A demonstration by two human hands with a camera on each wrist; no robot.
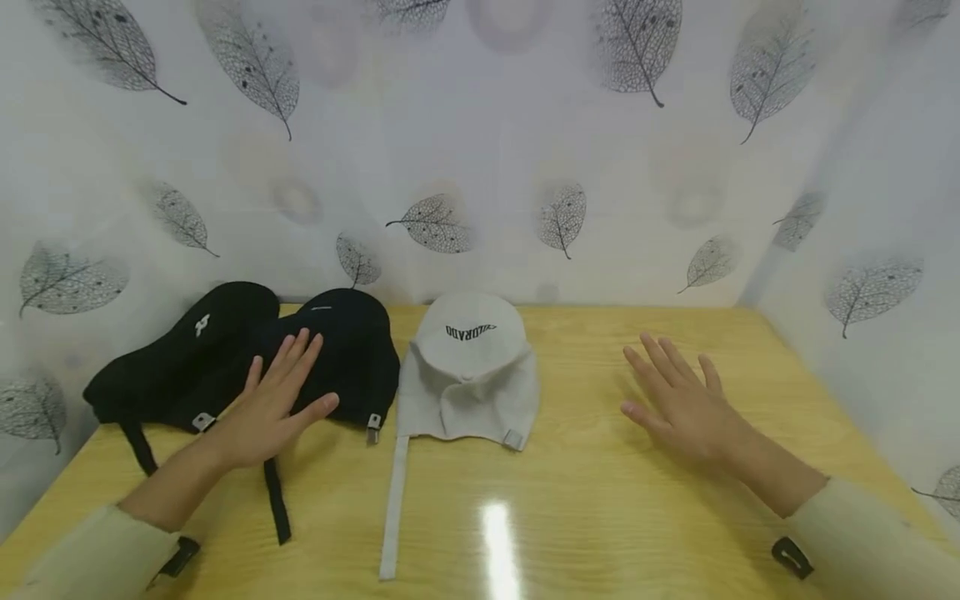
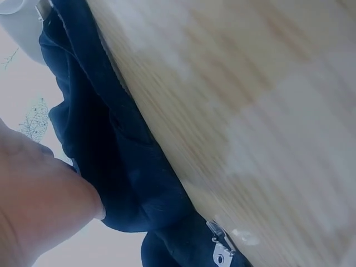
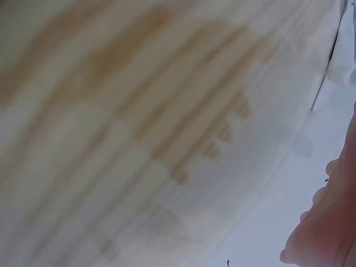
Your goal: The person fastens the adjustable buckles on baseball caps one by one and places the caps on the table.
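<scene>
Three caps lie in a row along the back left of the table. The leftmost is a black cap (image 1: 225, 333) with a small white logo. Beside it, partly overlapped by the left hand, is a dark navy cap (image 1: 352, 350); its fabric also shows in the left wrist view. A light grey cap (image 1: 471, 333) lettered COLORADO sits right of these, its strap trailing toward the front. My left hand (image 1: 266, 417), fingers straight, is over the navy cap; whether it touches is unclear. My right hand (image 1: 682, 408) is spread above the table's right side, holding nothing.
The wooden table (image 1: 600, 517) meets a white leaf-patterned curtain (image 1: 487, 150) at the back and sides. Metal buckles (image 1: 373, 427) and dark straps (image 1: 276, 500) hang off the caps. A bright reflection lies near the front middle.
</scene>
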